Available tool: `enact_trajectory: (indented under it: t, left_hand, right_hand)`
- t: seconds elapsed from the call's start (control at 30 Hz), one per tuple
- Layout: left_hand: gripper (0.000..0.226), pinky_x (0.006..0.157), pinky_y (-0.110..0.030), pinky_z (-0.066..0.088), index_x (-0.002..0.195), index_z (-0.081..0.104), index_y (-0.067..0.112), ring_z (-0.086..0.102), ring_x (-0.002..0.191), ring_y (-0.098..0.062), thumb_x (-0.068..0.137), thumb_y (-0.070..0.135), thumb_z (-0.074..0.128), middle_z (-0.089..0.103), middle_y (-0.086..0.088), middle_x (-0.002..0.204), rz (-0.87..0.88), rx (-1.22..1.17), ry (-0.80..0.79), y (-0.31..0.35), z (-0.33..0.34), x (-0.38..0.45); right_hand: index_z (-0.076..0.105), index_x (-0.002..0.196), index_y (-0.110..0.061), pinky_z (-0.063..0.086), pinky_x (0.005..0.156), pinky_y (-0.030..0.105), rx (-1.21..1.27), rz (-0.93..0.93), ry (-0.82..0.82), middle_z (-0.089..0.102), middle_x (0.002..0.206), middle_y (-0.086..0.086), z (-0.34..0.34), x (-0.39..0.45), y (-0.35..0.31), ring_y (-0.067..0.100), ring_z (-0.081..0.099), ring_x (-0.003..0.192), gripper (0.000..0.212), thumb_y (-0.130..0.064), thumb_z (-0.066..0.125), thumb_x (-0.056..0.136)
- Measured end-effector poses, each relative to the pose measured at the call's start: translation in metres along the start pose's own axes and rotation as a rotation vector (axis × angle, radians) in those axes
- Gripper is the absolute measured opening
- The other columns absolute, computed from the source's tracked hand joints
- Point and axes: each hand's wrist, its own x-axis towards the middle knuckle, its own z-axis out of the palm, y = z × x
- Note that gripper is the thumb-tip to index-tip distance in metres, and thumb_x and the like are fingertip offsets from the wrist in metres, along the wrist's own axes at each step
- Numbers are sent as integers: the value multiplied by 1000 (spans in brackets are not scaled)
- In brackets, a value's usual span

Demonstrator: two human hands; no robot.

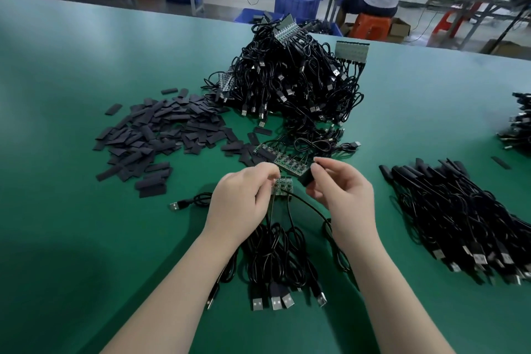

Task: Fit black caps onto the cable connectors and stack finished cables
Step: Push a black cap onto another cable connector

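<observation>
Black cap [306, 178] pinched in right hand [342, 195] | left hand [244, 198] grip pinches small circuit-board connector [282, 185] | step: capping | next: align, slide cap on.

No text, label, brand, number or sign can be read anywhere; any markings on the small circuit boards [282, 185] are too blurred.

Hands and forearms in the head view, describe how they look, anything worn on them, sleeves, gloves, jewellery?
Both the left hand and the right hand are bare, with no gloves. Both forearms are uncovered right down to the bottom edge of the picture, so no sleeve shows. No watch, bracelet or wrist strap is visible on either wrist, and no ring can be made out on the fingers.
</observation>
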Motion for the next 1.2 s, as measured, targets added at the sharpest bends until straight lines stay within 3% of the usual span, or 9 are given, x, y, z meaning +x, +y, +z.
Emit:
enact_trajectory:
  t: [0.13,0.37,0.5,0.73,0.9,1.03,1.2]
  left_hand:
    - [26,81,-40,51,97,74,18,63,88,-4,90,4,53,70,10,95,25,-86,13,6,-4,0]
    - [27,88,-37,46,105,74,27,63,97,-7,88,43,60,69,13,99,64,-51,-30,19,3,-4]
    - [15,85,-40,49,98,75,23,64,93,-7,87,32,70,70,13,95,46,-105,-31,16,7,-6]
    - [14,84,-39,49,94,74,24,63,91,-4,88,31,64,69,16,93,20,-109,-51,13,8,-7]
    - [16,83,-39,50,95,76,26,63,93,0,82,34,71,70,17,92,28,-183,-46,15,6,-5]
    - [19,84,-43,49,93,77,24,64,93,-7,76,31,74,71,14,93,17,-138,-45,16,7,-6]
    - [20,84,-45,49,95,78,24,66,94,-12,80,34,69,73,11,93,35,-97,-28,18,7,-8]
  right_hand:
    - [75,86,-19,57,66,25,135,49,-28,73,77,7,-4,-11,4,20,73,72,16,-4,70,88]
    - [77,94,-22,54,68,18,48,12,-84,66,67,-6,-9,-22,6,8,63,62,27,3,72,85]
    - [77,90,-21,54,68,17,48,30,-86,75,77,-1,-7,-22,5,10,70,72,21,0,72,86]
    - [78,81,-30,54,74,18,-148,-43,-128,77,81,-6,-8,-22,6,8,72,79,22,-9,75,85]
    - [79,81,-24,54,71,19,-207,-60,-84,76,78,-6,-11,-20,9,6,70,74,10,-14,78,82]
    - [78,80,-19,55,73,23,-229,-68,-84,76,78,-2,-10,-21,11,13,70,77,4,-16,80,81]
    - [75,75,-17,48,65,16,-245,-102,-55,73,73,-3,-9,-21,13,5,62,66,7,-17,80,81]
